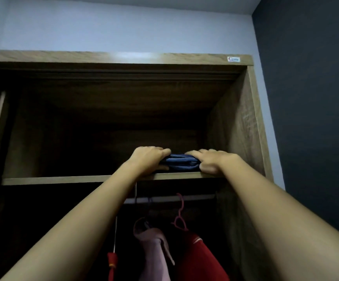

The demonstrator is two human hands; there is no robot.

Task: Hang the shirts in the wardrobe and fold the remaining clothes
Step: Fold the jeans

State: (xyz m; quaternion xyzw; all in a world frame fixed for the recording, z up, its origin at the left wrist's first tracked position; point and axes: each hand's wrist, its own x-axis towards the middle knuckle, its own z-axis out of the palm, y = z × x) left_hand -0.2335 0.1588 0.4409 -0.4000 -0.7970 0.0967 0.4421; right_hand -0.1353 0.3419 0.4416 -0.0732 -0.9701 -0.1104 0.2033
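Left hand and right hand clamp the folded blue garment on the shelf; sliding it back level should keep the folds.

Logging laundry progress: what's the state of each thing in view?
Blue garment: folded, on the upper shelf.
Left hand: grips its left end.
Right hand: grips its right end.
Pink garment: hanging from the rail.
Red garment: hanging on a pink hanger.
Wardrobe: open.
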